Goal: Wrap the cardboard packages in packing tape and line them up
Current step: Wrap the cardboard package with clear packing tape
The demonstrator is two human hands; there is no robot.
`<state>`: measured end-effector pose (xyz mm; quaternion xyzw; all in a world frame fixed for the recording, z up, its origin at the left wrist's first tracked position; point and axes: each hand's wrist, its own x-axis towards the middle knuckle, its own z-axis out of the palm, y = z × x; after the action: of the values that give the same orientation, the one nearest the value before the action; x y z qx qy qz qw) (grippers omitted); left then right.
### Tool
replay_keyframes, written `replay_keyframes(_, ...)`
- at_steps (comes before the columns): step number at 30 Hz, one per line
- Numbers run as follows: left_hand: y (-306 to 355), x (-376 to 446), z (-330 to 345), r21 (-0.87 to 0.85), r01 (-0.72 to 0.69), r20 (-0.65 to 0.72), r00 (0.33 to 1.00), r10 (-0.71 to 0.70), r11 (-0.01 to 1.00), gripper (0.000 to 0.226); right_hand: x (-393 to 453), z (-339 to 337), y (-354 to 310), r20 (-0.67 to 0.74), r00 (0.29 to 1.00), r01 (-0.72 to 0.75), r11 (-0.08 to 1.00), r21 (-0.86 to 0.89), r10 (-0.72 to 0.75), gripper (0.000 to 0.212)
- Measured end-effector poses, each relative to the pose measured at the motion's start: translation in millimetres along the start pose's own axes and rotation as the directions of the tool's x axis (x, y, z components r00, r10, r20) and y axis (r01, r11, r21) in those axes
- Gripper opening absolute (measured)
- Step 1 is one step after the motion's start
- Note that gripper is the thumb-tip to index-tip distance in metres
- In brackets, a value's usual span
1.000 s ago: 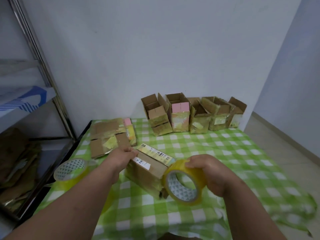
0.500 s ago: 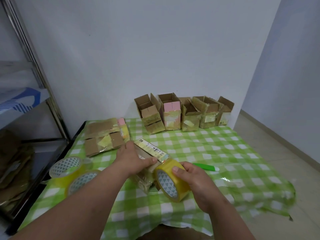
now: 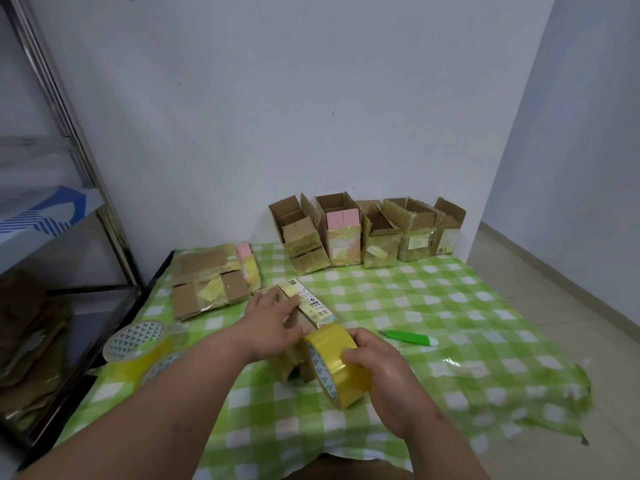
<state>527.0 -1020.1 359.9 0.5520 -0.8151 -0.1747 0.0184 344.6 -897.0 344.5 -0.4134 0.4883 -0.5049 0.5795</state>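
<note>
A small cardboard package [image 3: 306, 308] with a printed label lies on the green checked tablecloth [image 3: 415, 299] in front of me. My left hand [image 3: 273, 323] lies flat on its top, fingers straight. My right hand [image 3: 377, 367] grips a roll of yellowish packing tape [image 3: 337, 363], held against the package's near end. Several taped boxes [image 3: 363, 233] with open flaps stand in a row along the back wall. A stack of flattened cardboard packages [image 3: 211, 280] lies at the back left.
Two more tape rolls [image 3: 142, 348] sit at the table's left edge. A green utility knife [image 3: 410, 337] lies right of my hands. A metal shelf rack [image 3: 69, 161] stands at the left. The cloth hangs crumpled over the right edge.
My view drew back and turned. My left hand slid from the package's far corner onto its top. The tape roll came down against the package's near end.
</note>
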Motion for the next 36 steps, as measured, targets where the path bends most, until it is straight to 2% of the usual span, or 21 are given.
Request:
replay_keyframes(2, -4, 0, -4, 0.068, -0.041, 0.004, 0.999, 0.041, 0.997, 0.072, -1, 1, 2, 0.044, 0.999, 0.006, 1.0, 0.024, -0.007, 0.035)
replay_keyframes(5, -3, -3, -4, 0.138, -0.116, 0.016, 0.993, 0.115, 0.984, 0.069, -5, 0, 3, 0.034, 0.999, 0.037, 0.999, -0.021, -0.036, 0.023)
replay_keyframes(8, -2, -8, -3, 0.146, -0.164, 0.128, 0.981, 0.146, 0.976, 0.086, -9, 0, 1, -0.007, 0.999, 0.053, 0.997, -0.057, -0.053, 0.018)
replay_keyframes(10, -2, -11, -1, 0.165, -0.161, 0.142, 0.98, 0.139, 0.973, 0.093, -12, 3, -1, -0.008, 0.998, 0.056, 0.994, -0.09, -0.057, 0.018)
replay_keyframes(14, 4, -14, 4, 0.168, -0.13, 0.034, 0.992, 0.126, 0.977, 0.074, -17, 8, -5, -0.007, 0.999, 0.05, 0.985, -0.165, -0.052, 0.016)
replay_keyframes(21, 7, -18, 3, 0.168, -0.109, 0.103, 0.99, 0.092, 0.98, 0.071, -27, 9, -7, -0.063, 0.998, 0.003, 0.966, -0.26, -0.02, 0.018)
replay_keyframes(27, 7, -18, 3, 0.156, -0.108, 0.11, 0.99, 0.092, 0.982, 0.073, -34, 7, 4, -0.115, 0.993, -0.035, 0.98, -0.193, 0.013, 0.035)
replay_keyframes(30, 4, -19, 2, 0.106, -0.116, 0.083, 0.991, 0.108, 0.988, 0.074, -32, 7, 4, -0.109, 0.994, -0.048, 0.985, -0.163, 0.03, 0.03)
replay_keyframes(32, 4, -19, -1, 0.006, -0.102, 0.051, 0.994, 0.102, 0.995, 0.067, -30, 8, 2, -0.098, 0.995, -0.046, 0.986, -0.161, 0.03, 0.025)
replay_keyframes(34, 6, -20, -2, -0.11, -0.082, 0.001, 0.997, 0.083, 0.991, 0.057, -28, 8, 3, -0.109, 0.994, -0.038, 0.979, -0.201, 0.016, 0.03)
replay_keyframes(36, 9, -22, 1, -0.147, -0.091, -0.098, 0.992, 0.077, 0.985, 0.059, -28, 7, 4, -0.106, 0.994, -0.024, 0.971, -0.239, -0.002, 0.034)
